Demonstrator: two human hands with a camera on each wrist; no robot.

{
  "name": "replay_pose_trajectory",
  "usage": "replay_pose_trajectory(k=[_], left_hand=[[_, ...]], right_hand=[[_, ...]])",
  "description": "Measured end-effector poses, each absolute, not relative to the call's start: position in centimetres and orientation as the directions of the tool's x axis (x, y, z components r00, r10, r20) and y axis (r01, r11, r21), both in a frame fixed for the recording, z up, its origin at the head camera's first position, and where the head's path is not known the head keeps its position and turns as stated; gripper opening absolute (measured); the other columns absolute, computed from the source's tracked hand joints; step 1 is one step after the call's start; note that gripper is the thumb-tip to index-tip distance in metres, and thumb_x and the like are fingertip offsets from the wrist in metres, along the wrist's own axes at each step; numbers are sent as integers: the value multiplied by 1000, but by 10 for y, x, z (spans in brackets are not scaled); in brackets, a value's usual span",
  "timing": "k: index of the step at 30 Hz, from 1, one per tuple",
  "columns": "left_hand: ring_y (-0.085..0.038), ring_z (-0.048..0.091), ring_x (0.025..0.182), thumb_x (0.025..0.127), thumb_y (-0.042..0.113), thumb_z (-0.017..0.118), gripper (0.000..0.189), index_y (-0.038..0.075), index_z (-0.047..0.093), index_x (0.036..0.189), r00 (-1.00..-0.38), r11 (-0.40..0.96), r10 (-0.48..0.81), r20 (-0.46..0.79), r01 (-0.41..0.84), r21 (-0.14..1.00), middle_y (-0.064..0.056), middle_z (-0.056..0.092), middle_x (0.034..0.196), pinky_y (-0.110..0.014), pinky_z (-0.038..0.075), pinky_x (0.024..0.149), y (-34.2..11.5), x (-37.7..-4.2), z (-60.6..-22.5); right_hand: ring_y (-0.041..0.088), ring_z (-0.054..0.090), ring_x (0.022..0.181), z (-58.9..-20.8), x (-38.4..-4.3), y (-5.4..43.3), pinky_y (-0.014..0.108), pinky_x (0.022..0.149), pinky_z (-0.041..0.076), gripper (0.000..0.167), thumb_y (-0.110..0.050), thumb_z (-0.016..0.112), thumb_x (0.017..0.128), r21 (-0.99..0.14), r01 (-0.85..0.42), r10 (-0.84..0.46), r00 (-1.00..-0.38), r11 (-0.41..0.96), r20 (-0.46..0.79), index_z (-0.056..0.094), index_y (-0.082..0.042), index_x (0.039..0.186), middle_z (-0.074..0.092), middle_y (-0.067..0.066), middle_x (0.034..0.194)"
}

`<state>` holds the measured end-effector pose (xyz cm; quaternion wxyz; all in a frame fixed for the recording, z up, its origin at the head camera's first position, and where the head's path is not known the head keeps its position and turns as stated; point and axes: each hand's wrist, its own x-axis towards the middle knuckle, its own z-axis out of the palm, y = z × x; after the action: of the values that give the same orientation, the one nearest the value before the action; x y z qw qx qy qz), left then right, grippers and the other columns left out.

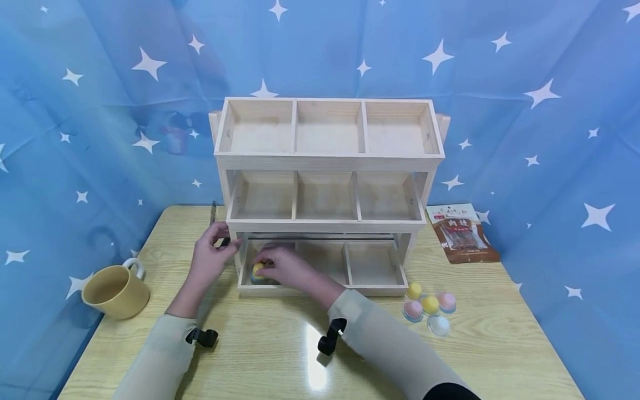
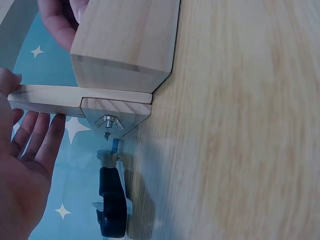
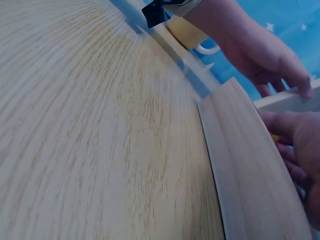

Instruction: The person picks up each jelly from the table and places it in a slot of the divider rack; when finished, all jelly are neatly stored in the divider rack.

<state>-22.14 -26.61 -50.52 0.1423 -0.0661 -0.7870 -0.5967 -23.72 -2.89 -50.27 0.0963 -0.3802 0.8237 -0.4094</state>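
Item 1: yellow ball in a small clear cup (image 1: 258, 270), in the left compartment of the bottom tray (image 1: 372, 290), near its front wall. Right hand (image 1: 290, 266): fingertips pinching item 1.
Left hand (image 1: 214, 253): thumb and fingers gripping the left upright (image 2: 55, 95) of the wooden rack (image 1: 330, 163), well apart from the right.
Handling, as judged: keep the cup level, seat its base before loosening the pinch, lift clear of the divider; steady the upright without pushing.
Beside the tray's right front corner: five more small pieces (image 1: 430, 304), two yellow, two pink, one pale. Near the table's left edge: yellow mug (image 1: 131, 300). Toward its far right corner: brown packet (image 1: 462, 236).
Left wrist view only: wing nut (image 2: 108, 121) on the rack's foot. Right wrist view: mere glimpse of yellow behind the tray wall.
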Motion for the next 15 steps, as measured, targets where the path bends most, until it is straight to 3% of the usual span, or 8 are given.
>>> replay_pose_trajectory(k=[15], left_hand=[[-21,62,120,101,1,78,39,0,65,137,-950,294,-69,305,273,916,-21,68,134,-16,60,89,-266,-222,-508]], right_hand=[[21,73,110,-497,-234,-34,21,96,58,27,-10,81,102,-733,-543,-702,-701,411,125,78,-1,127,77,10,120]])
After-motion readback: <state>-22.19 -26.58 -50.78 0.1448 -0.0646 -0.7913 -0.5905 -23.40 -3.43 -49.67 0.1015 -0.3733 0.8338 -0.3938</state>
